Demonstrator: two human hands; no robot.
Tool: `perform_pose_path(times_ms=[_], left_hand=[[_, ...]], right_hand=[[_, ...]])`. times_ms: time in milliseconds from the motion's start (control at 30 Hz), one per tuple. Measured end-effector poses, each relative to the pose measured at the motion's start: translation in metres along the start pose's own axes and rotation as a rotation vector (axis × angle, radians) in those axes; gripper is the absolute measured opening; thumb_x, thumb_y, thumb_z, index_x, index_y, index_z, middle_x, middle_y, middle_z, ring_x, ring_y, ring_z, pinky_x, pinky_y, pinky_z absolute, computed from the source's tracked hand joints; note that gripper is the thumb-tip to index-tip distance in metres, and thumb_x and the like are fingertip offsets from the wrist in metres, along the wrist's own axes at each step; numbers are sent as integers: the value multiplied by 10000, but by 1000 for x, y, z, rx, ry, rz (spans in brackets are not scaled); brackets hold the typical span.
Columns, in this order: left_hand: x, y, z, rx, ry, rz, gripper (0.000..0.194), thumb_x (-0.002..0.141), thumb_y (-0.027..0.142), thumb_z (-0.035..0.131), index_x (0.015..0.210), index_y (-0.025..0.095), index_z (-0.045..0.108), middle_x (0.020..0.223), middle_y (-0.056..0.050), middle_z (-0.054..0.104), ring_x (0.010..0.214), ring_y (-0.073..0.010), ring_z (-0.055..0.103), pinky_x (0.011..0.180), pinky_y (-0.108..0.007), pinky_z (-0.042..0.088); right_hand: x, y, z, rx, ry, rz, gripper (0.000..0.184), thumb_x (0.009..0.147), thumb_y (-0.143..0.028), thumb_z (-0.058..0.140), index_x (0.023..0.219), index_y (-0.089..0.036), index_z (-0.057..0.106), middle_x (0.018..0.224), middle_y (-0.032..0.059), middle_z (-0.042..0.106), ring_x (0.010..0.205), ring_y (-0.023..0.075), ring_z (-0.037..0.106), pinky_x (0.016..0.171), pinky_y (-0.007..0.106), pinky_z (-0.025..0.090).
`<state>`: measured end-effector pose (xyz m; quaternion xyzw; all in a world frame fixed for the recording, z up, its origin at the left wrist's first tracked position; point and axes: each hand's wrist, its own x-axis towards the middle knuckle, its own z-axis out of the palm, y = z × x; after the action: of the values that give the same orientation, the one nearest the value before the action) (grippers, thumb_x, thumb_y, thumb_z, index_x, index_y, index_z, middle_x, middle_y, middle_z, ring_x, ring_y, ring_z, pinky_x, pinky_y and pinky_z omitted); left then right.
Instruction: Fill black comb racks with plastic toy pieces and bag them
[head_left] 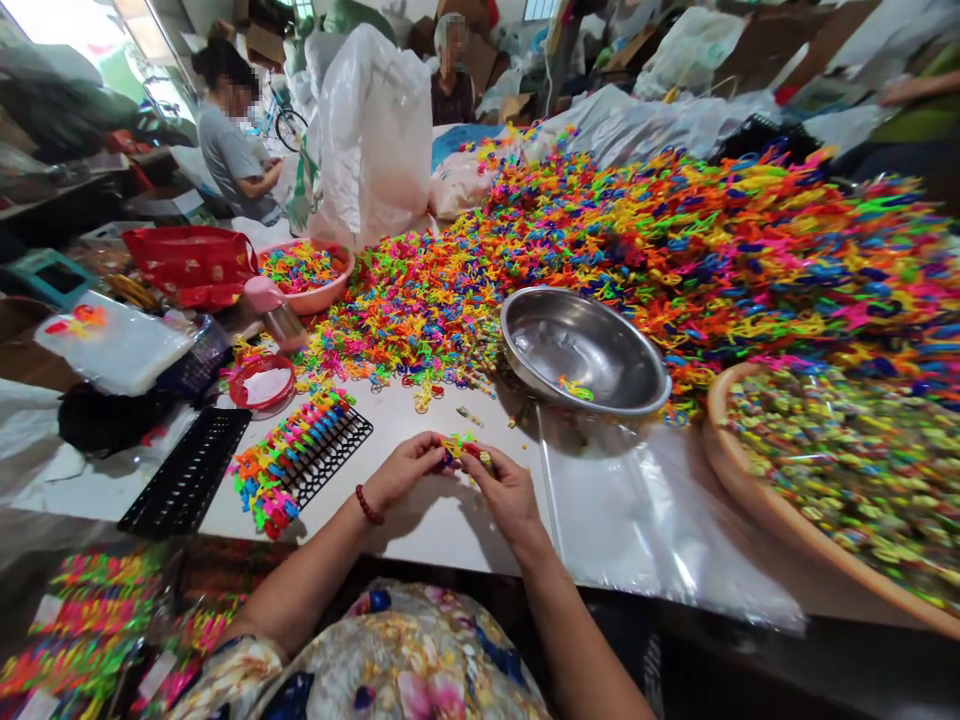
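Observation:
Over the white table, my left hand (405,472) and my right hand (508,495) meet, fingers pinched together. Between them are small coloured plastic pieces (459,447), yellow, green, red and blue; their exact kind is too small to make out. A red bead bracelet (368,505) circles my left wrist. Left of my hands lies a black rack (335,450) with a row of bright plastic figures (289,455) along it. Just beyond my fingertips, a few loose pieces (469,415) are on the table.
A big heap of coloured plastic pieces (637,230) spreads across the back. A steel basin (525,355) stands before it. At right are a large tub (721,420) of small pieces and clear plastic bags (660,520). A red basket (259,405) and black grid (184,470) lie left.

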<state>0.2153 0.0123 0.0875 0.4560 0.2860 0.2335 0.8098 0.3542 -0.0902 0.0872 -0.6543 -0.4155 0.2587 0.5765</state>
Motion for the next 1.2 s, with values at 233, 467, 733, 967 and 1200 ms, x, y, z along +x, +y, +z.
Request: perform_pose_path(times_ms=[233,467,733,967,1200], left_hand=[[-11,-1,13,-48,151,-76,489,713,597,746,794,133,617,711,-25,628,627,-103,575,611,-225,450],[-5,-8,11,-173,289,1,499,614,540,823,748,169,518,578,59,524,492,-57,457,501,-196,360],[-12,-17,13,80,183,62,449,820,615,603,783,197,441,520,88,445,426,-51,371,437,-189,284],[-14,-19,17,188,133,57,458,836,638,565,813,195,451,551,86,439,447,-52,365,442,-187,275],[-11,-23,18,215,131,49,464,842,654,538,802,203,433,542,88,421,437,-59,349,438,-201,266]], right_hand=[[-26,13,13,-586,-72,-534,403,911,-139,491,1272,-228,648,1114,107,702,971,228,679,815,331,571],[-32,6,19,-356,-56,-214,396,951,-343,496,1315,-201,560,1154,124,638,853,199,645,748,341,567],[-27,13,17,-17,-143,101,391,920,-490,518,1107,-182,668,850,63,719,766,203,665,718,325,538],[-31,10,16,29,-112,92,335,883,-494,588,989,-190,681,838,49,724,753,191,657,694,300,523],[-32,9,10,-121,-63,-13,246,884,-420,606,973,-204,684,865,49,734,779,198,671,739,314,527]])
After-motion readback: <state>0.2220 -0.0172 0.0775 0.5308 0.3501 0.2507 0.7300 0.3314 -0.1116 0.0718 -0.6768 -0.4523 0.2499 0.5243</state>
